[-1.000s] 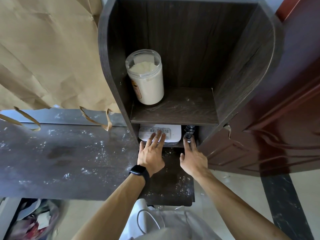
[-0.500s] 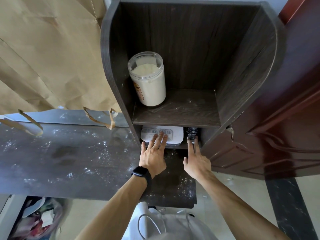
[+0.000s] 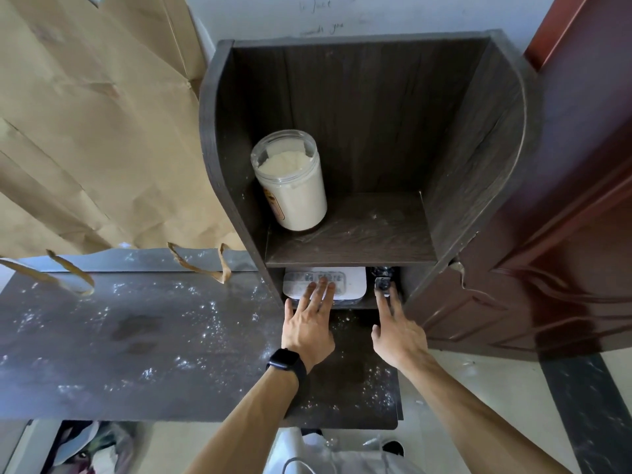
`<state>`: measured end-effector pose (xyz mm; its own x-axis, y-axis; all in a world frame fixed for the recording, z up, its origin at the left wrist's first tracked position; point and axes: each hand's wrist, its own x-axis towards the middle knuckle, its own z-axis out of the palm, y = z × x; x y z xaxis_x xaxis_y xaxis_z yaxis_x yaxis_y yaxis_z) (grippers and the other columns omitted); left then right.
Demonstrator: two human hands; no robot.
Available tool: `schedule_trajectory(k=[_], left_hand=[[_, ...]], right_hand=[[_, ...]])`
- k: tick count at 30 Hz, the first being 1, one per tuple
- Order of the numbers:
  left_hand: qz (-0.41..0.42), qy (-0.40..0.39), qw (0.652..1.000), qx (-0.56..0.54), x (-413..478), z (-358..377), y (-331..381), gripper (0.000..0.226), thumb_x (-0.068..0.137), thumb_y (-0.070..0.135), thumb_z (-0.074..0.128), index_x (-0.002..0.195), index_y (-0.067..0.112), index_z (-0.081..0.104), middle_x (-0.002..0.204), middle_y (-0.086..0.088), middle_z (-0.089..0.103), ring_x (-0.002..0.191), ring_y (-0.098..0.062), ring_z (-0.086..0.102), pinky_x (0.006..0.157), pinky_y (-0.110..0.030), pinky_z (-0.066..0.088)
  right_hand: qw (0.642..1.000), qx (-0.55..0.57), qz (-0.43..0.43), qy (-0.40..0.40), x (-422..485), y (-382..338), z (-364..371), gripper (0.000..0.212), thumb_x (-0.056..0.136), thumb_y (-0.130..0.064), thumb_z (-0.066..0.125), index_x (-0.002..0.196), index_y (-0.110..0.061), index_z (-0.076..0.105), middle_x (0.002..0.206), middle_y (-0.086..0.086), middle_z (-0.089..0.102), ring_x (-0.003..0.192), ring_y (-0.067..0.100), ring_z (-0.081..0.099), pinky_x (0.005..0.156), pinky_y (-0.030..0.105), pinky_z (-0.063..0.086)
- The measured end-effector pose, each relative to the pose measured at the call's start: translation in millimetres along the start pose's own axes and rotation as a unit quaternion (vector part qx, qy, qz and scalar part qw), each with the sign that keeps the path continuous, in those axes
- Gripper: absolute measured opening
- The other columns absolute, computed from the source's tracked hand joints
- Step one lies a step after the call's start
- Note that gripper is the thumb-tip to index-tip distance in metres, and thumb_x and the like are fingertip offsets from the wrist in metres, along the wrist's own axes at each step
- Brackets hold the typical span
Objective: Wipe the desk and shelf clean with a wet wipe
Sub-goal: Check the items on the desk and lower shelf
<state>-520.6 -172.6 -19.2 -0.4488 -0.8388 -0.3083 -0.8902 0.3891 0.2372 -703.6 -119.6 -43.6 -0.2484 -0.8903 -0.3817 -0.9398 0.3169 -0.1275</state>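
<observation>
A dark wooden desk (image 3: 136, 354), dusted with white powder, runs left from a dark shelf unit (image 3: 359, 234). In the shelf's lower compartment lies a white wet-wipe pack (image 3: 352, 283). My left hand (image 3: 309, 323), a black watch on its wrist, reaches in with straight fingers, the tips resting on the pack. My right hand (image 3: 396, 330) reaches beside it, straight fingers touching a small dark object (image 3: 382, 280) at the compartment's right. The upper shelf board (image 3: 369, 237) also carries powder.
A clear jar of white powder (image 3: 290, 181) stands at the left of the upper shelf. Brown paper (image 3: 85, 131) hangs behind the desk, torn strips drooping onto it. A dark red door (image 3: 564, 234) is at the right. Clutter lies on the floor below left.
Both hands stay at the lower compartment, the fingers barely shifted. The camera has tilted up a little, so the shelf's top edge and the wall above show.
</observation>
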Motion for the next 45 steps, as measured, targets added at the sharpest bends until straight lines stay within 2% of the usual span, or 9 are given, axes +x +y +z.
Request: schedule_trajectory(k=[7, 12, 15, 20, 27, 32, 38, 41, 45], left_hand=[[0.015, 0.025, 0.999, -0.017, 2, 5, -8, 0.076, 0.099, 0.032, 0.042, 0.159, 0.029, -0.003, 0.167, 0.007, -0.008, 0.154, -0.016, -0.007, 0.123, -0.054, 0.006], [0.026, 0.038, 0.998, -0.035, 2, 8, -11, 0.071, 0.102, 0.036, 0.037, 0.159, 0.03, -0.004, 0.166, 0.01, -0.012, 0.154, -0.016, -0.008, 0.122, -0.054, 0.004], [0.03, 0.051, 0.997, -0.041, 2, 14, -13, 0.072, 0.101, 0.036, 0.037, 0.159, 0.03, -0.004, 0.166, 0.011, -0.013, 0.154, -0.016, -0.009, 0.122, -0.054, 0.003], [0.026, 0.06, 0.997, -0.047, 3, 20, -12, 0.074, 0.1, 0.036, 0.039, 0.159, 0.03, -0.005, 0.166, 0.01, -0.011, 0.154, -0.016, -0.009, 0.123, -0.055, 0.004], [0.034, 0.059, 0.998, -0.012, -8, 9, -5, 0.077, 0.096, 0.03, 0.046, 0.16, 0.024, 0.003, 0.167, 0.003, -0.011, 0.154, -0.021, -0.007, 0.124, -0.051, 0.006], [0.04, 0.052, 0.997, -0.044, -53, 20, 30, 0.069, 0.093, 0.028, 0.05, 0.157, 0.025, 0.022, 0.166, 0.002, 0.015, 0.153, -0.02, 0.011, 0.123, -0.045, 0.018], [0.159, -0.006, 0.987, -0.016, -106, 63, 118, 0.058, 0.09, 0.034, 0.047, 0.148, 0.031, 0.041, 0.154, 0.008, 0.04, 0.145, -0.018, 0.031, 0.12, -0.036, 0.02], [0.242, -0.051, 0.969, -0.009, -126, 83, 167, 0.055, 0.089, 0.032, 0.043, 0.145, 0.032, 0.046, 0.15, 0.011, 0.044, 0.142, -0.016, 0.035, 0.119, -0.035, 0.019], [0.375, -0.099, 0.92, 0.049, -141, 105, 234, 0.054, 0.097, 0.033, 0.042, 0.15, 0.029, 0.036, 0.155, 0.009, 0.037, 0.144, -0.015, 0.028, 0.119, -0.038, 0.017]], right_hand=[[1.0, 0.022, 0.012, -0.006, 1, 0, -4, 0.07, 0.098, -0.038, 0.037, 0.153, -0.035, -0.008, 0.163, -0.001, -0.014, 0.083, 0.02, 0.069, 0.067, 0.031, 0.056], [0.997, 0.066, 0.023, 0.04, -8, 0, 0, 0.067, 0.099, -0.04, 0.037, 0.153, -0.04, -0.003, 0.164, -0.006, -0.01, 0.092, 0.016, 0.069, 0.07, 0.032, 0.058], [0.991, 0.111, 0.012, 0.079, -21, -2, 5, 0.067, 0.098, -0.036, 0.044, 0.153, -0.037, 0.006, 0.164, -0.008, 0.003, 0.118, 0.017, 0.061, 0.087, 0.036, 0.057], [0.988, 0.136, 0.001, 0.066, -39, -2, 11, 0.058, 0.099, -0.032, 0.046, 0.153, -0.03, 0.023, 0.16, -0.006, 0.027, 0.142, 0.018, 0.035, 0.117, 0.037, 0.031], [0.988, 0.146, -0.012, 0.052, -85, 9, 11, 0.051, 0.1, -0.036, 0.042, 0.15, -0.033, 0.031, 0.156, -0.012, 0.033, 0.143, 0.011, 0.031, 0.12, 0.029, 0.021], [0.977, 0.177, -0.014, 0.119, -147, 41, 16, 0.043, 0.097, -0.034, 0.052, 0.14, -0.032, 0.049, 0.147, -0.011, 0.047, 0.137, 0.011, 0.037, 0.11, 0.023, 0.029], [0.943, 0.2, 0.061, 0.261, -244, 97, 35, 0.033, 0.089, -0.031, 0.054, 0.117, -0.025, 0.071, 0.123, -0.006, 0.066, 0.121, 0.021, 0.052, 0.101, 0.035, 0.046], [0.929, 0.205, 0.162, 0.263, -301, 127, 48, 0.031, 0.092, -0.03, 0.058, 0.122, -0.028, 0.067, 0.128, -0.008, 0.064, 0.128, 0.019, 0.048, 0.102, 0.037, 0.046], [0.894, 0.21, 0.276, 0.283, -380, 157, 67, 0.036, 0.093, -0.031, 0.06, 0.13, -0.027, 0.061, 0.128, -0.008, 0.063, 0.13, 0.02, 0.046, 0.101, 0.035, 0.045]])
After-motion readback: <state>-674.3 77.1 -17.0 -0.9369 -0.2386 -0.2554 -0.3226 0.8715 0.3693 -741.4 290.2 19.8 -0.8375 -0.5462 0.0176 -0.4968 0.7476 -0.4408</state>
